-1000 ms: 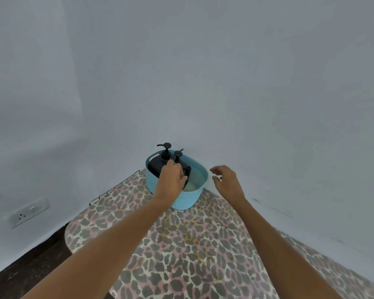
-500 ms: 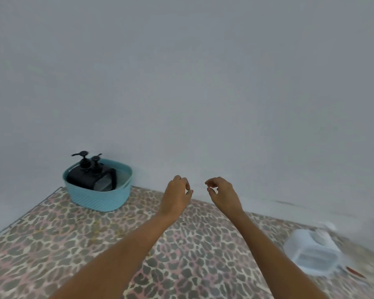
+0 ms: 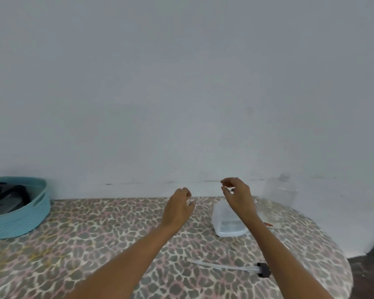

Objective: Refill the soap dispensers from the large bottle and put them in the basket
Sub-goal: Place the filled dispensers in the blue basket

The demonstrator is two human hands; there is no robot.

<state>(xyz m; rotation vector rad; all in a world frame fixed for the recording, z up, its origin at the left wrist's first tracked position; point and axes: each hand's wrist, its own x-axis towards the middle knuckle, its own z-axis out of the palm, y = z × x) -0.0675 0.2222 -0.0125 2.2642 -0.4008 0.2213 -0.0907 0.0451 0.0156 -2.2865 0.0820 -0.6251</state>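
Count: two hands; one teal basket [image 3: 17,221]; dark dispensers [image 3: 8,196] inside it, number unclear at the frame edge; one large bottle [image 3: 226,225]; one clear bottle [image 3: 279,193]; one pump with tube [image 3: 262,269].
Left hand [image 3: 178,209]: loosely curled, empty, above the table [image 3: 95,244].
Right hand [image 3: 238,195]: half curled, thumb and fingers apart, empty.
Large bottle: on its side, 5 o'clock under the right wrist.
Basket: 9 o'clock, well apart from both hands.
Clear bottle: upright, 3 o'clock of right hand.
Room: open cloth between basket and left hand; rounded table edge at 4 o'clock; wall [image 3: 181,83] at 12 o'clock.
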